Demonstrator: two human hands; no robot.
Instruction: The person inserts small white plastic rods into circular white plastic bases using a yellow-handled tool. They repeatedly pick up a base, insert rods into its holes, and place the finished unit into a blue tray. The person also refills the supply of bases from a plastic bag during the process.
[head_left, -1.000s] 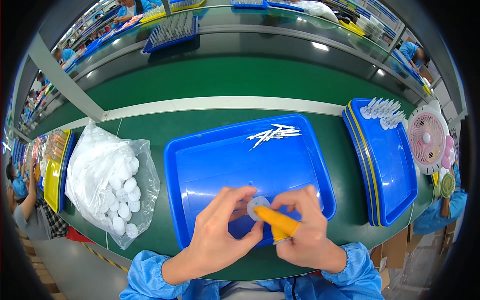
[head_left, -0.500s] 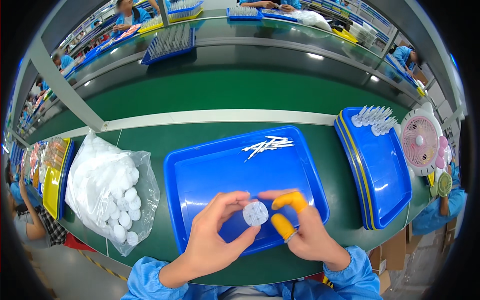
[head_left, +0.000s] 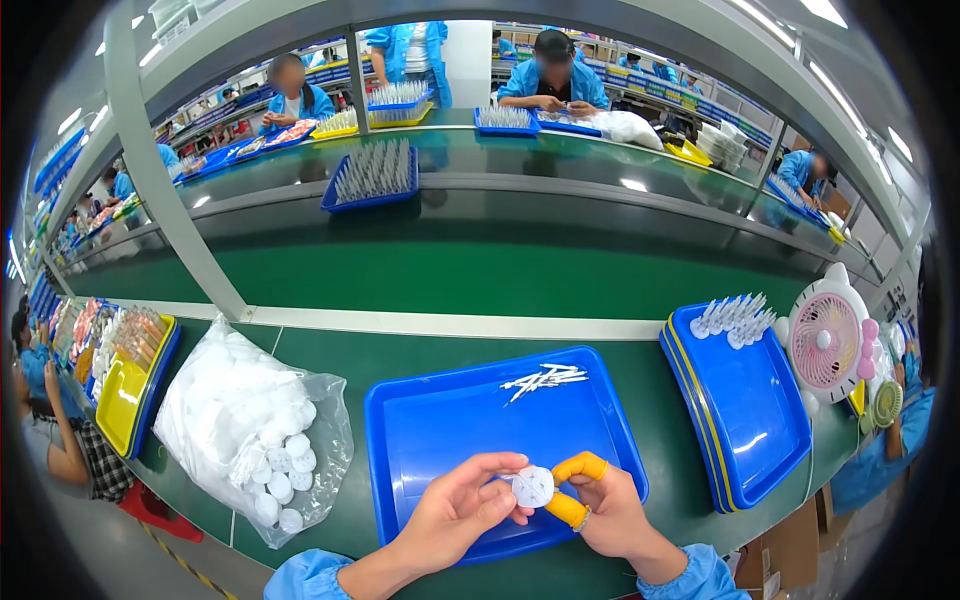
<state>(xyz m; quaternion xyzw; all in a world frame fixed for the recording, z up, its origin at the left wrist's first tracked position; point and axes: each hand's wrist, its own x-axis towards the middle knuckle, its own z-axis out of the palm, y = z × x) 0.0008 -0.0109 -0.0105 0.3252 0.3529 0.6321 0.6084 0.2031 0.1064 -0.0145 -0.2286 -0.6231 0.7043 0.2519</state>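
Note:
Over the near part of a blue tray point(head_left: 450, 420), my left hand point(head_left: 450, 512) holds a small round white disc point(head_left: 533, 488) by its left side, between thumb and fingers. My right hand point(head_left: 618, 515) wears yellow finger covers on thumb and forefinger. These two fingertips close on the disc's right edge; whether a smaller part sits between them is too small to tell. Several thin white sticks point(head_left: 545, 380) lie loosely at the tray's far right. To the left, an open clear plastic bag point(head_left: 225, 390) spills similar white discs point(head_left: 290, 478) near its mouth.
Stacked blue trays point(head_left: 740, 420) stand at the right, with upright white pieces point(head_left: 735, 320) on top. Beside them is a white and pink fan point(head_left: 828, 340). A yellow tray point(head_left: 122, 400) sits far left. Beyond the white rail point(head_left: 440, 324), a blue tray of upright pieces point(head_left: 372, 175) rests before co-workers.
The view has tilted up, so the bench appears lower. My right hand's covered fingers, apart from the disc before, have come in and closed on its right edge. My left hand still holds it.

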